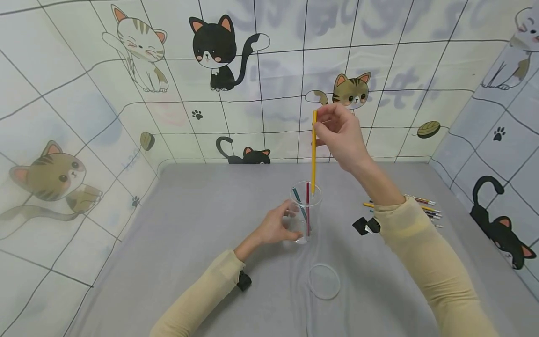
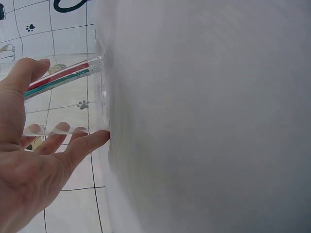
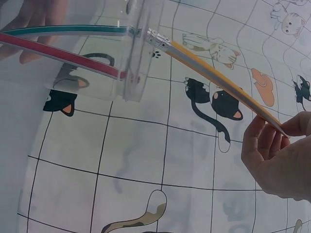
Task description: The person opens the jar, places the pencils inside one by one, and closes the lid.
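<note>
A clear cylindrical jar [image 1: 314, 217] stands upright on the grey table. My left hand [image 1: 273, 225] holds its side, thumb and fingers around the wall near the base. Inside lean a red pencil [image 1: 308, 213] and a teal pencil [image 1: 299, 199]. Above the jar, my right hand [image 1: 342, 136] pinches a yellow pencil [image 1: 313, 152] near its upper end. The right wrist view shows that pencil's metal ferrule [image 3: 159, 40] at the jar's mouth, lower than the fingers. Both pencils in the jar [image 2: 103, 97] also show in the left wrist view.
Several more pencils [image 1: 427, 209] lie in a loose pile on the table at the right, partly behind my right forearm. A clear round lid [image 1: 324, 282] lies flat in front of the jar. Cat-print cloth walls [image 1: 282, 75] enclose the table's back and sides.
</note>
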The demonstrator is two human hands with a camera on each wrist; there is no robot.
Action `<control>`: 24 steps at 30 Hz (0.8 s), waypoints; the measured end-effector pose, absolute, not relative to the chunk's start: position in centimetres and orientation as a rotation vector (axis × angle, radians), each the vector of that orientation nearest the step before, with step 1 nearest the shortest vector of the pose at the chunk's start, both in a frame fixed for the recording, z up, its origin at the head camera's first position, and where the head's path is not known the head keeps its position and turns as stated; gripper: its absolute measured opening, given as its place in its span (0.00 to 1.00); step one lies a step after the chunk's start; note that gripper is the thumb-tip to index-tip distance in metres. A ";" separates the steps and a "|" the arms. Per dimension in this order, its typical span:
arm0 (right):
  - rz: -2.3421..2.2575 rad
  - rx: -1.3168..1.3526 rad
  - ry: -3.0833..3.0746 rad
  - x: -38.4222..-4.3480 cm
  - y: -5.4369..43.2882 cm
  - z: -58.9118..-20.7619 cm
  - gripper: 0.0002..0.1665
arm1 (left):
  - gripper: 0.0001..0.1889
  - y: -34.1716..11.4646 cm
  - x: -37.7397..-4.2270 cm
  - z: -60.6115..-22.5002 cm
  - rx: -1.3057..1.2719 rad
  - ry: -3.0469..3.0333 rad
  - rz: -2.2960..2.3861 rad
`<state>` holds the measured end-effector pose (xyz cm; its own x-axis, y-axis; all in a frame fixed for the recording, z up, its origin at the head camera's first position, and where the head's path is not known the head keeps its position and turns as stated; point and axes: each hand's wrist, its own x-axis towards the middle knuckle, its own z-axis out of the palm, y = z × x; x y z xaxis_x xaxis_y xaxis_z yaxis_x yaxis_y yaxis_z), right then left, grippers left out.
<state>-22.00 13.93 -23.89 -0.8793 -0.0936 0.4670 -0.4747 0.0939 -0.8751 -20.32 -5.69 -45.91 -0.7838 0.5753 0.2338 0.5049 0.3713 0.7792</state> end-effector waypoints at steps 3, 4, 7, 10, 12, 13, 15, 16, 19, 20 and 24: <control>1.833 0.588 -2.106 -22.2 13.7 -24.6 0.10 | 0.38 -5.7 -20.3 -45.9 1.003 2.538 1.398; 1.825 0.599 -2.115 -22.3 13.6 -24.9 0.10 | 0.38 -5.7 -20.3 -45.9 1.004 2.541 1.396; 1.811 0.637 -2.126 -22.4 13.4 -25.8 0.11 | 0.37 -5.7 -20.3 -45.8 1.006 2.541 1.392; 1.818 0.666 -2.124 -22.4 13.1 -26.4 0.11 | 0.38 -5.7 -20.3 -45.8 1.005 2.529 1.391; 1.820 0.677 -2.124 -22.5 13.0 -26.8 0.11 | 0.38 -5.7 -20.3 -45.8 1.000 2.523 1.390; 1.815 0.680 -2.128 -22.5 13.0 -26.9 0.11 | 0.39 -5.7 -20.3 -45.8 0.998 2.521 1.388; 1.807 0.682 -2.137 -22.5 13.0 -27.1 0.11 | 0.39 -5.7 -20.4 -45.9 0.995 2.522 1.384; 1.795 0.683 -2.145 -22.5 13.0 -27.2 0.11 | 0.39 -5.7 -20.4 -45.9 0.994 2.525 1.378; 1.784 0.679 -2.162 -22.4 13.0 -27.5 0.11 | 0.39 -5.7 -20.4 -45.9 0.995 2.530 1.374; 1.786 0.676 -2.166 -22.4 13.0 -27.5 0.12 | 0.38 -5.7 -20.4 -45.9 0.997 2.531 1.377; 1.806 0.658 -2.175 -22.3 13.0 -28.0 0.11 | 0.38 -5.7 -20.4 -45.9 0.997 2.530 1.380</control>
